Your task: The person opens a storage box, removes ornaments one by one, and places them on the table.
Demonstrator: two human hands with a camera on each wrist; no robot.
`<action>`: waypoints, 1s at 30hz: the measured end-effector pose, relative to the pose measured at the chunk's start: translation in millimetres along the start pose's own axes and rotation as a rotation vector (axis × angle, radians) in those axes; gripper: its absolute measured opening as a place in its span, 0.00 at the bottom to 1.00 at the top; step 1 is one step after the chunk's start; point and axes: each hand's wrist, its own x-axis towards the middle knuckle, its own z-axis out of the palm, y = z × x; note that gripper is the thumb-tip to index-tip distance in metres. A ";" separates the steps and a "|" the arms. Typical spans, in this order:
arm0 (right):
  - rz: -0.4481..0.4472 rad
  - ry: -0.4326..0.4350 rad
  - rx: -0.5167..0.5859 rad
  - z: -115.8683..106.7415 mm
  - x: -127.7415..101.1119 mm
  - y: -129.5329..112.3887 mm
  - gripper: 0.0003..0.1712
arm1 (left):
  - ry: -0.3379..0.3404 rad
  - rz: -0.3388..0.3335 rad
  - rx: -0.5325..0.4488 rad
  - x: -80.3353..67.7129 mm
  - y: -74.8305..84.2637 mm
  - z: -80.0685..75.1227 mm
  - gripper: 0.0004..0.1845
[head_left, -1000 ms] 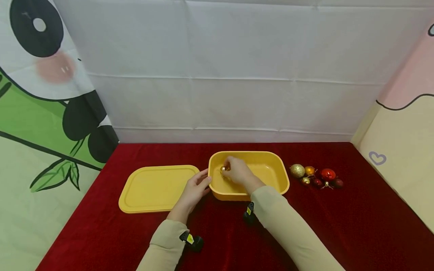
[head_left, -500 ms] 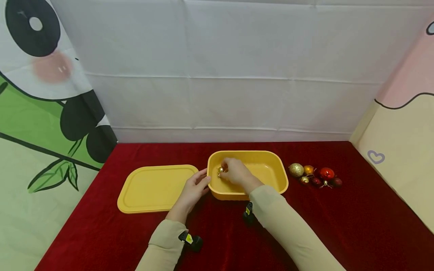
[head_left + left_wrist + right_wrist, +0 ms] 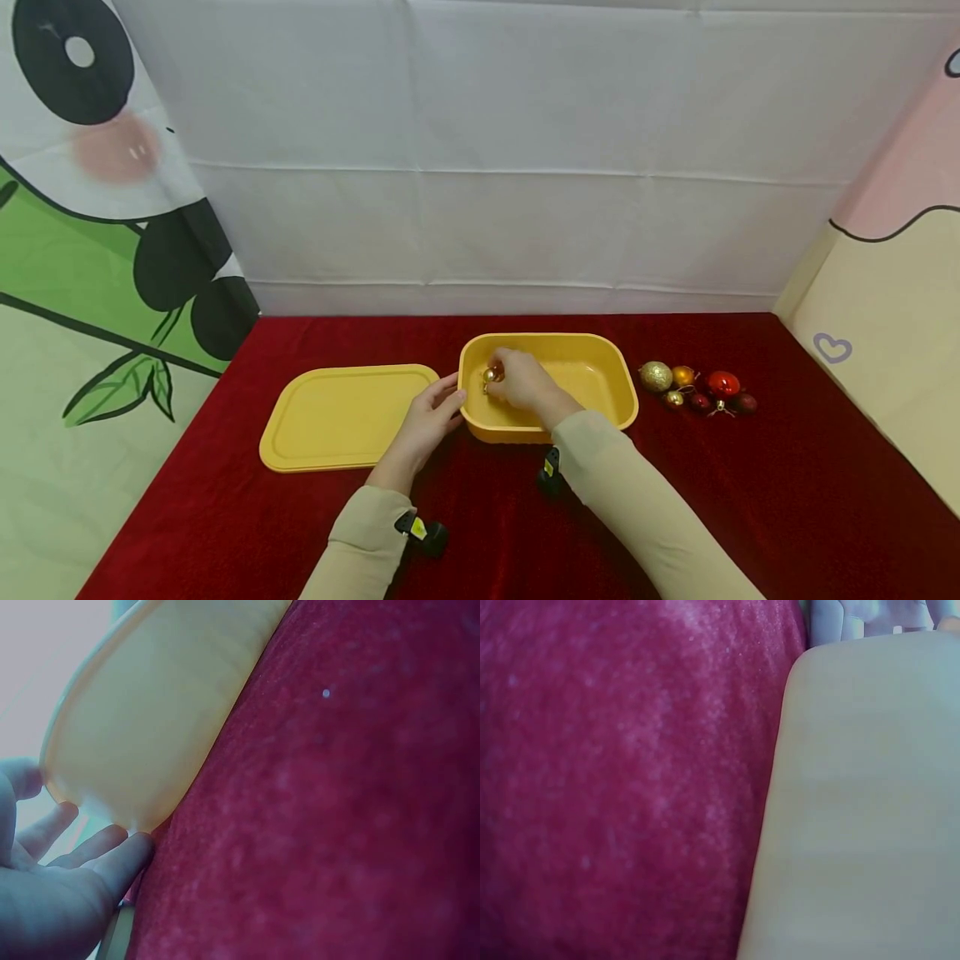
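Note:
A yellow plastic box [image 3: 592, 423] stands on the dark red cloth. My left hand [image 3: 426, 425] is at its left end; in the left wrist view its fairly straight fingers [image 3: 124, 859] touch the outer wall, near the rim. My right hand [image 3: 525, 385] reaches down inside the box at the left, fingertips curled together. At those fingertips shows a small shiny gold bauble [image 3: 489, 376], which they appear to pinch; fingers partly hide it. The right wrist view has only the box's outer side [image 3: 862, 795] and cloth, the hand itself out of sight.
The yellow lid [image 3: 330, 421] lies flat left of the box. To the right sits a cluster of several baubles: a glittery gold one [image 3: 656, 377], an orange-gold one [image 3: 683, 377], a bright red one [image 3: 723, 385] and darker ones. A white cloth wall [image 3: 525, 233] rises behind the table.
Inside the box, my right fingers have shifted slightly, and more of the gold bauble shows at their tips than a second ago. My left hand stays on the box's end.

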 end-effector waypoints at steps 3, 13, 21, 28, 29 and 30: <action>-0.006 -0.006 0.005 -0.2 -0.5 -1.5 0.19 | -0.004 0.003 -0.005 -0.5 0.9 -0.8 0.25; -0.018 -0.003 0.036 -2.3 -3.5 -5.1 0.15 | -0.006 -0.004 0.004 0.1 -0.1 -3.6 0.25; -0.041 0.030 0.095 -9.6 -6.6 -5.8 0.14 | -0.021 0.002 0.003 -0.8 -1.7 -3.0 0.26; -0.054 0.062 0.133 -17.8 -10.6 -3.7 0.13 | -0.013 -0.004 0.009 -0.2 -1.5 -1.3 0.26; -0.059 0.065 0.134 -18.4 -11.2 -2.8 0.13 | -0.009 -0.005 0.012 0.2 -1.6 -1.2 0.26; -0.063 0.070 0.137 -19.2 -12.0 -2.2 0.13 | -0.007 -0.004 0.013 0.3 -1.6 -1.1 0.26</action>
